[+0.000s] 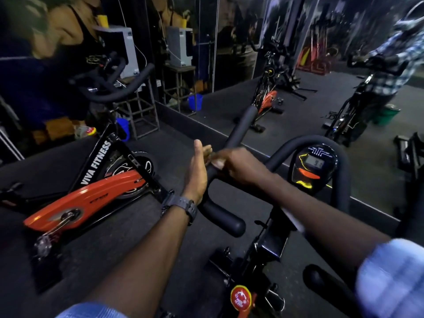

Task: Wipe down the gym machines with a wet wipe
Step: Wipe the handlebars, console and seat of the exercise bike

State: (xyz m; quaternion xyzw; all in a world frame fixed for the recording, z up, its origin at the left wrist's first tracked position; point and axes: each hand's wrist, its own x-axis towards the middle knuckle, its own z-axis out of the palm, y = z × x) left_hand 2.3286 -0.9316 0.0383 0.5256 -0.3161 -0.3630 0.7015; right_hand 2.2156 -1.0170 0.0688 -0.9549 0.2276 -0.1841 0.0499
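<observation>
The right hand curls round the bike's left handlebar; no wipe shows, so I cannot tell if one sits under it. The left hand lies flat, fingers straight, beside the bar. Likely risk: wiping dry, or snagging the console.

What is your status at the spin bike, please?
Right hand gripping handlebar. Left hand open beside it. No wipe visible. Nothing blocking.
</observation>
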